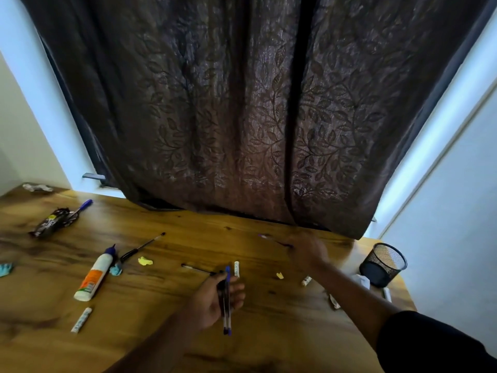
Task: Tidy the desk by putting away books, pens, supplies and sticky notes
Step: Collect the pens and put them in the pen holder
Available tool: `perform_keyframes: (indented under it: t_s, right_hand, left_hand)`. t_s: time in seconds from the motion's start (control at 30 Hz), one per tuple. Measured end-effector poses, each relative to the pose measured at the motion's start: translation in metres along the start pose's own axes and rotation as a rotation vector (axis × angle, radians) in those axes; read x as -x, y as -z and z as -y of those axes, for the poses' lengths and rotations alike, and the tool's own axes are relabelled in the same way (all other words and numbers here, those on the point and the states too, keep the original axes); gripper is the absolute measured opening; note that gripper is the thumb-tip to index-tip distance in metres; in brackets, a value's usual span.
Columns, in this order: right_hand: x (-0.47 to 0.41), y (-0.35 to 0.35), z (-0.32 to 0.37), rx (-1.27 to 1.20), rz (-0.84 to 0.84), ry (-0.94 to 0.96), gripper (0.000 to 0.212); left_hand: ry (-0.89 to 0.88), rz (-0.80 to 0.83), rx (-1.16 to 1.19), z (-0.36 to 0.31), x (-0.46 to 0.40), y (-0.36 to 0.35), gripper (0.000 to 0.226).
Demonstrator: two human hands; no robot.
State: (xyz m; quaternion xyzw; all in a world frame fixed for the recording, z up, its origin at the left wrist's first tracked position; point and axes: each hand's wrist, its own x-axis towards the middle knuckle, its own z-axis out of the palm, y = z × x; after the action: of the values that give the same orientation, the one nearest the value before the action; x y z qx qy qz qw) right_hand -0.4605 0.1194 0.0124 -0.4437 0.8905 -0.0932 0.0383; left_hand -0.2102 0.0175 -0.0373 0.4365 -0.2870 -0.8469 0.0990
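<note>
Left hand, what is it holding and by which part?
The left hand holds a bundle of pens, its fingers curled round their middle.

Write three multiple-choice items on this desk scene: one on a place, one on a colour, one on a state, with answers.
1. Where does the black mesh pen cup stand on the wooden desk?
A. far left edge
B. right end
C. centre

2. What colour is the cap of the white glue bottle?
A. dark blue
B. red
C. green

3. What is the left hand doing?
A. lying flat
B. gripping a bundle of pens
C. holding the glue

Answers: 1 B, the cup sits by the desk's right end. 2 A, the pointed cap is dark blue. 3 B, its fingers curl round several pens.
</note>
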Motion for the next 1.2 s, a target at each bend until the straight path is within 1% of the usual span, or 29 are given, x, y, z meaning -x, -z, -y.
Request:
perform_keyframes:
  t_s: [0.13,0.2,0.23,0.3,0.33,0.4,0.43,0.5,0.53,0.6,0.7,0.8,0.87,0.93,1.03,1.1,1.2]
  right_hand:
    - [0.011,-0.005,0.054,0.038,0.039,0.305,0.029]
    - [0.02,-0.012,0.075,0.029,0.127,0.433,0.027]
    - [0.024,-0.016,0.084,0.019,0.175,0.491,0.03]
    - [0.032,-0.026,0.098,0.003,0.223,0.602,0.038]
    - [0.037,-0.03,0.106,0.02,0.237,0.652,0.038]
    - [0.046,-0.036,0.12,0.038,0.263,0.727,0.028]
    - [0.049,-0.038,0.124,0.02,0.262,0.749,0.022]
    - [0.055,-0.038,0.131,-0.07,0.242,0.744,0.014]
    - [0.057,-0.038,0.133,-0.118,0.221,0.717,0.015]
    - [0.06,-0.036,0.139,-0.204,0.146,0.605,0.022]
    - [0.055,-0.034,0.14,-0.263,0.058,0.435,0.024]
    - [0.045,-0.04,0.139,-0.192,0.05,0.343,0.023]
    - [0.038,-0.048,0.142,-0.113,0.103,0.303,0.02]
    - [0.031,-0.056,0.152,0.008,0.169,0.312,0.018]
    - [0.023,-0.068,0.173,0.152,0.21,0.349,0.024]
    - [0.017,-0.078,0.186,0.209,0.219,0.327,0.027]
    - [0.009,-0.088,0.199,0.234,0.24,0.274,0.027]
  left_hand:
    - [-0.002,0.041,0.077,0.002,0.005,0.003,0.058]
    - [-0.004,0.056,0.141,0.002,0.008,0.006,0.065]
    - [-0.003,0.074,0.169,0.002,0.01,0.008,0.067]
    - [-0.009,0.116,0.196,0.002,0.012,0.015,0.066]
    - [-0.016,0.112,0.181,0.002,0.012,0.017,0.061]
    - [-0.028,0.09,0.13,0.001,0.015,0.019,0.052]
    - [-0.029,0.068,0.098,0.001,0.016,0.018,0.053]
    - [-0.026,0.013,0.037,0.001,0.017,0.018,0.058]
    - [-0.03,-0.004,0.01,0.001,0.017,0.021,0.059]
    - [-0.051,-0.017,-0.026,0.001,0.015,0.03,0.05]
    - [-0.073,-0.06,-0.132,-0.001,0.018,0.042,0.031]
    - [-0.091,-0.147,-0.229,-0.005,0.019,0.053,0.018]
    - [-0.082,-0.201,-0.254,-0.006,0.019,0.063,0.017]
    - [-0.083,-0.242,-0.265,-0.009,0.021,0.073,0.016]
    - [-0.073,-0.271,-0.274,-0.015,0.026,0.09,0.014]
    - [-0.066,-0.276,-0.261,-0.021,0.031,0.104,0.013]
    - [-0.045,-0.242,-0.202,-0.03,0.039,0.126,0.024]
